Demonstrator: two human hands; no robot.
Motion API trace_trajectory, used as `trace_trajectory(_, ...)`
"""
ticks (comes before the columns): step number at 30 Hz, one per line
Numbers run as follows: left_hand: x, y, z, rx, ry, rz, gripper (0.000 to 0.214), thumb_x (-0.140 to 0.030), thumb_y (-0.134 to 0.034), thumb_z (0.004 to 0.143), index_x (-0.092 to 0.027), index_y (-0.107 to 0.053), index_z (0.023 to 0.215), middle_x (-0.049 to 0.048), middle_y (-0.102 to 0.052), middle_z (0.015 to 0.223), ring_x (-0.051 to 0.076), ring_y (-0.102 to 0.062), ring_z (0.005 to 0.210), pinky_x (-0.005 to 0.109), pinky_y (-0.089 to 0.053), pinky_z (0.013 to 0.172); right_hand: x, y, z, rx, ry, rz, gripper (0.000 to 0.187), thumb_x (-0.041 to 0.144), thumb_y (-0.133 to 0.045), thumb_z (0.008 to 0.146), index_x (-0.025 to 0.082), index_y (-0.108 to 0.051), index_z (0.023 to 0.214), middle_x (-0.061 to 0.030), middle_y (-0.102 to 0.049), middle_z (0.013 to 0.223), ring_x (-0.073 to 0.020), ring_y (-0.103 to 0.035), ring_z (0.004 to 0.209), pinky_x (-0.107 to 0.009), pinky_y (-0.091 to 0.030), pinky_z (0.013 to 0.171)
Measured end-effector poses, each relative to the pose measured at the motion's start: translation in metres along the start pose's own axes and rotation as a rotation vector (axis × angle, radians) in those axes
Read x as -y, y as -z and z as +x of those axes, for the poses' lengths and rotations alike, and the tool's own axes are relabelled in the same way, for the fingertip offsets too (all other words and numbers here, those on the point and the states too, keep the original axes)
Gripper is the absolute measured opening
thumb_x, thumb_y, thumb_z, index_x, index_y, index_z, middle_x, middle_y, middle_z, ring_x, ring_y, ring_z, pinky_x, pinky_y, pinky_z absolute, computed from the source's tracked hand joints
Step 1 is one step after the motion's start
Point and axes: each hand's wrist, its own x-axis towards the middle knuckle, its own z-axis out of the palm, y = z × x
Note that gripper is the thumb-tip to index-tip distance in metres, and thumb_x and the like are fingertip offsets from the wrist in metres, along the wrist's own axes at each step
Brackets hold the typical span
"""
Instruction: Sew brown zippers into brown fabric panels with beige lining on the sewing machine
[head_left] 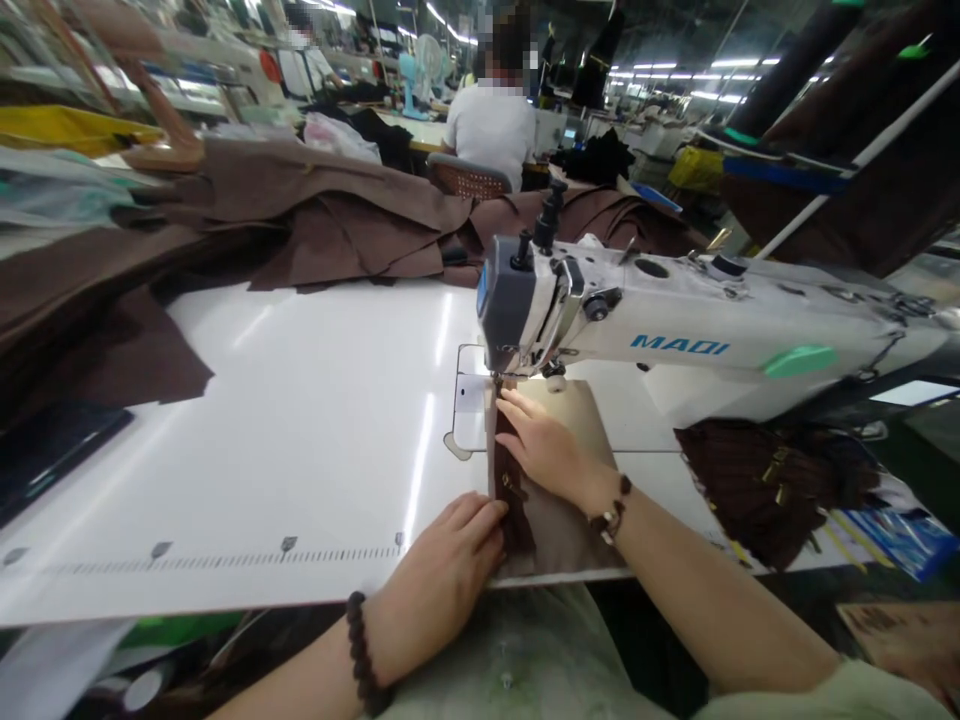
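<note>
A white sewing machine (675,320) stands on the white table (300,420). Under its needle lies a taupe fabric piece (577,420) with a dark brown zipper strip (508,480) along its left edge. My right hand (547,450) lies flat on the fabric just in front of the presser foot, fingers stretched toward the needle. At the table's front edge my left hand (442,570) has its fingers curled on the near end of the brown strip. A bead bracelet circles each wrist.
Brown fabric (337,220) is heaped at the back and left of the table. A pile of dark brown zippered pieces (772,480) lies right of the machine. A ruler scale (225,565) runs along the front edge. A seated person in white (491,125) works behind.
</note>
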Motion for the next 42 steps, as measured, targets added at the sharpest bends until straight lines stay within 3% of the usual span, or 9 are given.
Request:
trace_trajectory(5, -0.001, 0.005, -0.003, -0.001, -0.056, -0.008, 0.023, -0.012, -0.038, 0.091, -0.009, -0.059, 0.084, 0.0115, -0.054, 0.108, 0.021, -0.048, 0.097, 0.033, -0.047, 0.088, -0.009, -0.023, -0.007, -0.052, -0.004, 0.005, 0.041, 0.022, -0.037, 0.089, 0.011, -0.047, 0.127, -0.0157, -0.025, 0.144, -0.0254, -0.022, 0.134, -0.045, -0.026, 0.109)
trace_trajectory(12, -0.007, 0.026, -0.005, 0.058, -0.258, -0.129, 0.034, -0.012, -0.030, 0.094, -0.013, -0.058, 0.076, 0.0057, -0.060, 0.097, 0.017, -0.051, 0.092, 0.029, -0.047, 0.088, 0.002, -0.022, -0.042, 0.003, -0.064, -0.009, 0.044, 0.019, -0.030, 0.091, 0.014, -0.037, 0.134, -0.0100, -0.035, 0.140, -0.0208, -0.026, 0.132, -0.049, -0.025, 0.108)
trace_trajectory(22, -0.008, 0.034, -0.002, 0.132, -0.284, -0.222, 0.029, -0.015, -0.035, 0.094, -0.014, -0.060, 0.078, 0.0066, -0.062, 0.092, 0.017, -0.054, 0.088, 0.030, -0.049, 0.085, 0.006, -0.018, -0.044, 0.043, -0.077, -0.031, 0.043, 0.021, -0.031, 0.091, 0.016, -0.039, 0.133, -0.0081, -0.033, 0.141, -0.0203, -0.026, 0.132, -0.049, -0.025, 0.108)
trace_trajectory(25, 0.005, 0.044, 0.012, 0.126, -0.183, -0.250, 0.022, -0.020, -0.039, 0.094, -0.013, -0.060, 0.089, 0.0061, -0.061, 0.093, 0.015, -0.054, 0.085, 0.027, -0.050, 0.081, 0.007, -0.019, -0.044, 0.048, -0.085, -0.035, 0.044, 0.020, -0.030, 0.091, 0.015, -0.037, 0.134, -0.0086, -0.033, 0.141, -0.0206, -0.026, 0.132, -0.050, -0.025, 0.108)
trace_trajectory(28, 0.032, 0.047, 0.038, 0.065, -0.091, -0.106, 0.021, -0.019, -0.040, 0.093, -0.009, -0.057, 0.101, 0.0087, -0.059, 0.101, 0.019, -0.053, 0.095, 0.032, -0.048, 0.086, 0.006, -0.020, -0.045, 0.057, -0.085, -0.042, 0.045, 0.020, -0.030, 0.090, 0.015, -0.035, 0.135, -0.0082, -0.032, 0.142, -0.0211, -0.025, 0.133, -0.051, -0.024, 0.108)
trace_trajectory(34, 0.086, 0.018, 0.071, 0.116, -0.152, 0.123, 0.029, -0.024, -0.048, 0.090, -0.004, -0.054, 0.110, 0.0146, -0.055, 0.116, 0.023, -0.049, 0.109, 0.038, -0.041, 0.097, 0.006, -0.020, -0.044, 0.071, -0.076, -0.055, 0.046, 0.021, -0.030, 0.091, 0.017, -0.033, 0.136, -0.0068, -0.031, 0.142, -0.0209, -0.025, 0.133, -0.051, -0.024, 0.108)
trace_trajectory(37, 0.090, 0.010, 0.070, 0.124, -0.127, 0.128, 0.031, -0.027, -0.045, 0.091, -0.007, -0.050, 0.116, 0.0133, -0.054, 0.118, 0.023, -0.048, 0.111, 0.039, -0.040, 0.097, 0.006, -0.019, -0.043, 0.089, -0.078, -0.064, 0.046, 0.021, -0.030, 0.091, 0.017, -0.033, 0.136, -0.0058, -0.029, 0.143, -0.0214, -0.024, 0.133, -0.051, -0.024, 0.108)
trace_trajectory(42, 0.086, 0.012, 0.067, 0.121, -0.101, 0.149, 0.032, -0.027, -0.049, 0.090, -0.009, -0.050, 0.117, 0.0117, -0.052, 0.120, 0.024, -0.045, 0.113, 0.040, -0.038, 0.098, 0.004, -0.018, -0.040, 0.125, -0.080, -0.067, 0.046, 0.021, -0.030, 0.091, 0.016, -0.033, 0.136, -0.0048, -0.029, 0.143, -0.0213, -0.023, 0.134, -0.052, -0.023, 0.108)
